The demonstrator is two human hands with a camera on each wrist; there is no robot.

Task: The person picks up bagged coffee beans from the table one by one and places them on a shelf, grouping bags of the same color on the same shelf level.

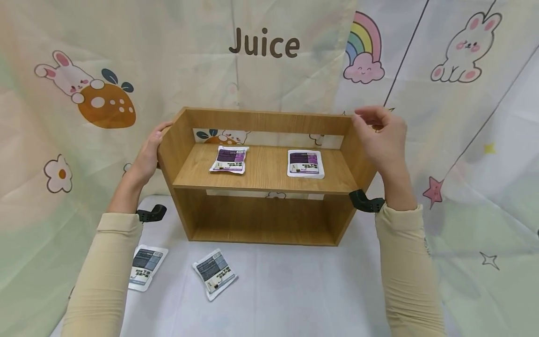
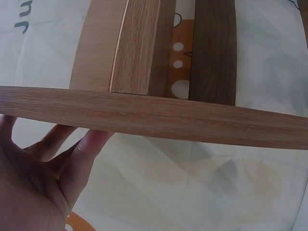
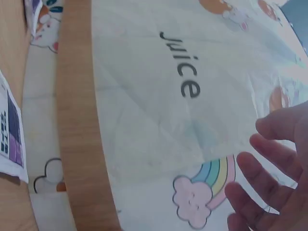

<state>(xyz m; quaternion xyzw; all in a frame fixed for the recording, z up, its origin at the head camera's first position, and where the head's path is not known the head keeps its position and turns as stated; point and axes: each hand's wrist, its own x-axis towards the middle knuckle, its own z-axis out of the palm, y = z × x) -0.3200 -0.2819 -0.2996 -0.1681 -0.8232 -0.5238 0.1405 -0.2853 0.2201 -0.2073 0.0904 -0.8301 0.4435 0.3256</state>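
Observation:
A two-tier wooden shelf (image 1: pixel 261 189) stands on the white cloth. My left hand (image 1: pixel 145 157) is at its left side panel; in the left wrist view, fingertips (image 2: pixel 98 138) touch the outer face of that panel (image 2: pixel 159 119), with none showing on its inner side. My right hand (image 1: pixel 383 138) is raised by the upper right corner. The right wrist view shows its loosely bent fingers (image 3: pixel 262 171) holding nothing, apart from the shelf's back rail (image 3: pixel 79 110). On the upper board lie two white packets with purple labels, a left one (image 1: pixel 229 159) and a right one (image 1: pixel 305 164).
Two white packets with grey-blue labels lie on the cloth before the shelf: one packet (image 1: pixel 215 274) left of centre, another packet (image 1: pixel 146 267) partly behind the left sleeve (image 1: pixel 98 276). A printed curtain (image 1: pixel 269 79) with the word Juice hangs behind.

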